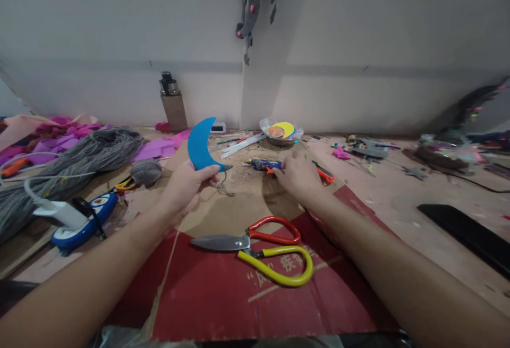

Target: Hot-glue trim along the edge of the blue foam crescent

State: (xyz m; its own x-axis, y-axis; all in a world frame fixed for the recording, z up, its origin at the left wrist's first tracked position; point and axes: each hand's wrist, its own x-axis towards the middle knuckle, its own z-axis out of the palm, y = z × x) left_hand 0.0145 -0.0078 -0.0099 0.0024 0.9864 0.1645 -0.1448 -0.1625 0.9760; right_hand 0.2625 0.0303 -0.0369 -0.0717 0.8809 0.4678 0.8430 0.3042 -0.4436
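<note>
A blue crescent-shaped cutout [197, 143] is pinched near its lower end by my left hand [195, 180]. Grey yarn [228, 167] covers the crescent's lower tip, and a loose strand hangs below it. On the cardboard, my right hand [299, 174] closes from above around a blue hot glue gun [263, 164] with an orange trigger, its nozzle pointing left. My fingers partly hide the glue gun's body. Closer to me, between my forearms, lie large scissors [255, 244] with one red and one yellow handle.
Red-printed cardboard [207, 305] covers the front of the table. Grey yarn hanks [91, 156] and a blue power strip [85, 226] lie left. At the back are a brown bottle [173, 106], white glue sticks [243, 145] and a bowl [281, 141]. A black phone-like slab [466, 234] rests right.
</note>
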